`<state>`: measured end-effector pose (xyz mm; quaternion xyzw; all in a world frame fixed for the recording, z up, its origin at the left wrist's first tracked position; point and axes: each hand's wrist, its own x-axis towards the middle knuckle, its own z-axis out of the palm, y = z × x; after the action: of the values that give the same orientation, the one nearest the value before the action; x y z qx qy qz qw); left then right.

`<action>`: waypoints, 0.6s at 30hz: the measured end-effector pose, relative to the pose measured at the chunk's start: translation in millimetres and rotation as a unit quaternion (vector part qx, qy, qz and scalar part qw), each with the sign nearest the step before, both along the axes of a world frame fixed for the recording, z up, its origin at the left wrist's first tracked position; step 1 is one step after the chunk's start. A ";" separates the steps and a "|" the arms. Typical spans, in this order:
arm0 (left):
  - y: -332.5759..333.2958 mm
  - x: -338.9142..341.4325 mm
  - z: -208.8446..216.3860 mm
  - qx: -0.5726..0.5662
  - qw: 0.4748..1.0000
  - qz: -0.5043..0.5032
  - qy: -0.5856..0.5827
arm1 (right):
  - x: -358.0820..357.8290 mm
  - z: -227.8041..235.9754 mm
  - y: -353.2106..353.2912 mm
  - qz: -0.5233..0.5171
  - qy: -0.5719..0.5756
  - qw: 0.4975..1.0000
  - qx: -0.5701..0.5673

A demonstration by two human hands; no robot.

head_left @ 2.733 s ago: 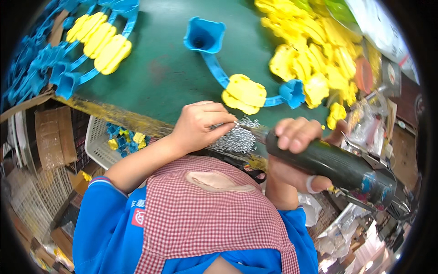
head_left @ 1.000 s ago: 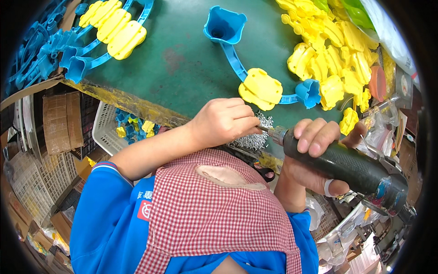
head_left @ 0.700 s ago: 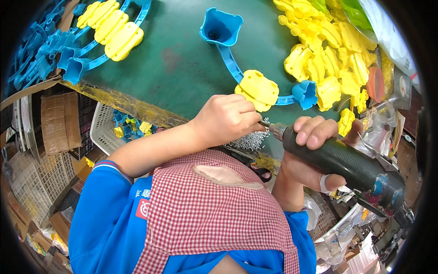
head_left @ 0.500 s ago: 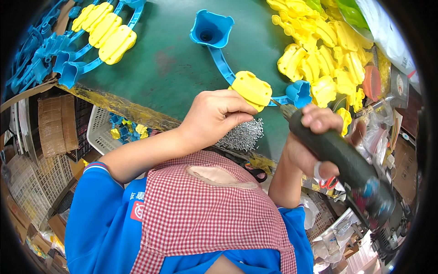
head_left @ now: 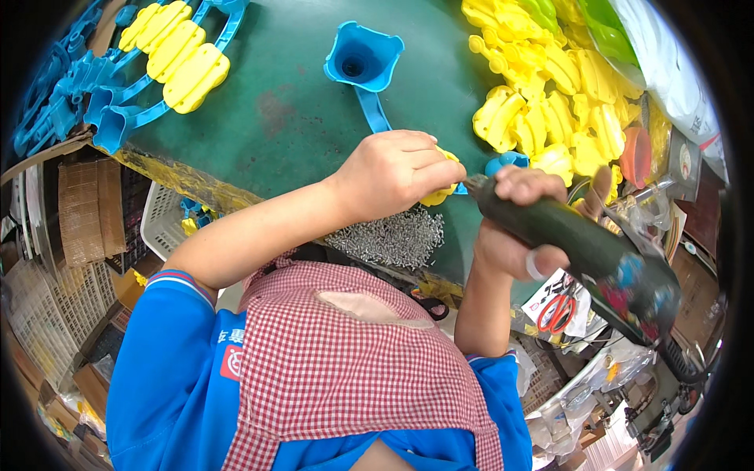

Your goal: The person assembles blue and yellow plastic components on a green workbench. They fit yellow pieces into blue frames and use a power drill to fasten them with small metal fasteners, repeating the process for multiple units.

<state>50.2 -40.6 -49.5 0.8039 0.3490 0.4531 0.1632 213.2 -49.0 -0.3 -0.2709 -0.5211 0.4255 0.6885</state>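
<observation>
My left hand (head_left: 397, 173) is closed over a yellow plastic piece (head_left: 437, 198) and covers most of it. This piece sits on a curved blue plastic part (head_left: 371, 110), which has a square flared cup (head_left: 381, 72) at its far end and a second blue cup (head_left: 506, 161), mostly hidden, at the right. My right hand (head_left: 510, 235) is wrapped round a dark electric screwdriver (head_left: 565, 243). The tool's tip meets the yellow piece's right side, beside my left fingertips; exact contact is hidden. A pile of small silver screws (head_left: 397, 238) lies just below my left hand.
Yellow pieces (head_left: 558, 110) are heaped at the right of the green table (head_left: 275, 86). Blue parts with yellow pieces (head_left: 181, 67) lie at the far left. Red-handled scissors (head_left: 556, 312) are at lower right. A white basket (head_left: 161, 216) stands below the table's left edge.
My left hand has moved right and slightly up, now covering most of the yellow piece. The screwdriver has shifted left with my right hand. More of the screw pile shows.
</observation>
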 end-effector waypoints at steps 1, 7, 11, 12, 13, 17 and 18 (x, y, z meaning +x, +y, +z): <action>-0.7 0.0 0.6 0.013 1.000 -0.006 0.001 | 3.9 3.6 -1.6 0.020 -0.002 1.000 0.006; -10.3 -1.5 4.4 0.023 0.999 -0.031 -0.018 | 4.7 20.2 -14.7 0.098 0.029 0.994 0.039; -13.2 -1.1 3.3 0.038 0.999 -0.025 -0.014 | 4.1 21.7 -21.5 0.088 0.060 0.993 0.044; -16.1 -1.3 4.0 0.051 0.998 -0.025 -0.009 | 5.8 23.8 -23.5 0.092 0.056 0.994 0.036; -18.2 -1.7 4.2 0.064 0.998 -0.024 -0.004 | 4.0 23.0 -22.7 0.094 0.058 0.993 0.036; -17.2 2.8 3.4 0.054 0.997 -0.012 -0.045 | -5.4 25.6 -26.9 0.053 0.064 0.996 0.022; -18.7 2.6 3.0 0.046 0.998 -0.015 -0.042 | -8.3 26.4 -30.4 0.034 0.078 0.996 0.014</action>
<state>52.8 -59.3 -46.5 0.7961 0.3084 0.4993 0.1479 204.9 -79.4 26.1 -0.2090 -0.4807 0.4613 0.7159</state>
